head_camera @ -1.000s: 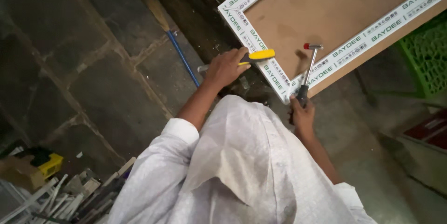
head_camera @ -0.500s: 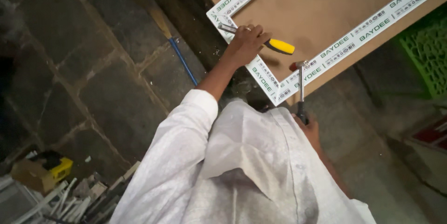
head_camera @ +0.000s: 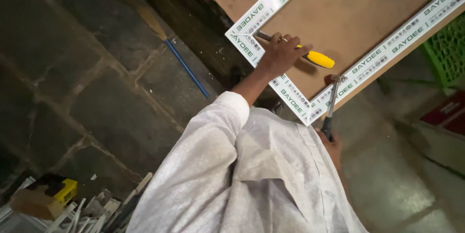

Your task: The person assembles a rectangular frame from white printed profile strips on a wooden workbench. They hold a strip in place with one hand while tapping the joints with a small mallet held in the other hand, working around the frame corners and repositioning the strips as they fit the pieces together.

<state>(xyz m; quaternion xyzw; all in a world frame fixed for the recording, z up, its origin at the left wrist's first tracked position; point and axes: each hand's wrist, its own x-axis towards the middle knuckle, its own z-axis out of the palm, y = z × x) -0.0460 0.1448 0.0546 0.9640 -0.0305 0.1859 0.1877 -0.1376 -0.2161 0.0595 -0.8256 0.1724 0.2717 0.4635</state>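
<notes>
My left hand grips a chisel with a yellow handle; its metal tip sits at the inner corner of a white plastic frame lying on a brown board. In my right hand, low beside my white garment, is a hammer with a dark grip and a red-tipped head that rests near the frame's lower corner.
A blue-handled tool lies on the dark stone floor to the left. White plastic offcuts and a yellow box sit at the bottom left. A green crate and a red object are at the right.
My left hand has carried the chisel along the frame to its far corner. The hammer has stayed upright near the lower corner.
</notes>
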